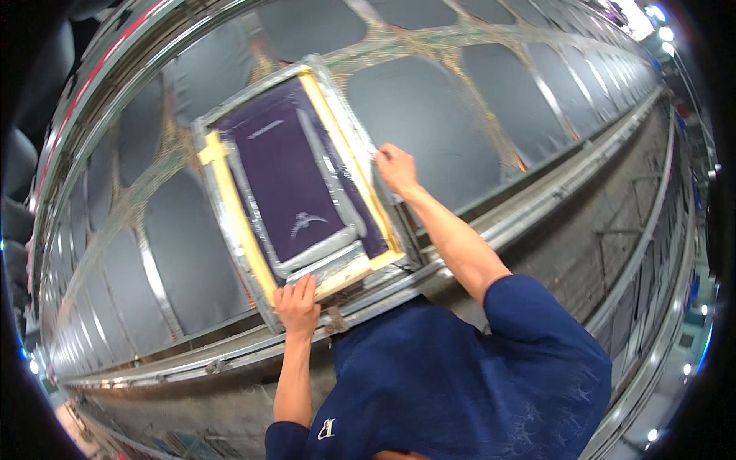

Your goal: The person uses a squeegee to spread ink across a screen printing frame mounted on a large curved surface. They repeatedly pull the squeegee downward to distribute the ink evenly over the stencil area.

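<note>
A screen printing frame [359, 146] with metal sides lies tilted on the long table in front of me. Yellow tape [240, 218] lines its inner edges around a dark purple mesh [284, 180], with grey smears of ink [326, 249] along the right and near sides. My left hand [297, 308] is closed over the frame's near left corner, beside a pale bar [346, 279] with a shiny strip that lies across the near end. My right hand [396, 169] has its fingers curled round the right side of the frame, halfway up. Its fingertips are partly hidden.
Dark grey fabric panels [429, 126] lie in rows along the table, to both sides of the frame and beyond it. A metal rail [506, 198] runs along the table's near edge, close to my body. Another rail [661, 192] curves at the right, past the grey floor [590, 245].
</note>
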`<state>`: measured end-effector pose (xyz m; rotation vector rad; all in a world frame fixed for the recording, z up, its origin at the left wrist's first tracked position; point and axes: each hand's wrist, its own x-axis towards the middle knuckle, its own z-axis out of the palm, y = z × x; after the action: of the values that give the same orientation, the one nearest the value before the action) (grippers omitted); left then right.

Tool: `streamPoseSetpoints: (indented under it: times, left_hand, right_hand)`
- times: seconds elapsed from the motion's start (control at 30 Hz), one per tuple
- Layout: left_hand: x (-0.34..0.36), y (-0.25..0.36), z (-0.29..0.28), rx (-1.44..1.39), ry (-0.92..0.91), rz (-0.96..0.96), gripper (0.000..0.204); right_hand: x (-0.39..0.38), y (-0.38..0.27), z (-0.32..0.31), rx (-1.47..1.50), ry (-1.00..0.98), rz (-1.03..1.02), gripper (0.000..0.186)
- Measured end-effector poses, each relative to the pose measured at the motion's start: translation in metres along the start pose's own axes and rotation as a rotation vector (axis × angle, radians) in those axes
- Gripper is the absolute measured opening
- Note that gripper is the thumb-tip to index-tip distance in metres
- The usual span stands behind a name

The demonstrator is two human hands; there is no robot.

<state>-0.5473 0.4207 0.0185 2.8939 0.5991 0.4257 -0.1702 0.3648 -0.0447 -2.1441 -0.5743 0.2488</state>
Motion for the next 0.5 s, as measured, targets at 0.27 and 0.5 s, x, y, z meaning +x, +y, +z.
streamPoseSetpoints:
  times: [0.27, 0.5]
  left_hand:
    - [0.167, -0.138, 0.033, 0.041, 0.061, 0.043, 0.051]
    - [0.335, -0.241, 0.031, -0.154, -0.141, -0.082, 0.027]
  right_hand:
    - [0.019, -0.034, -0.03, -0.441, -0.385, 0.24, 0.03]
    - [0.139, -0.129, 0.02, -0.085, -0.28, -0.601, 0.055]
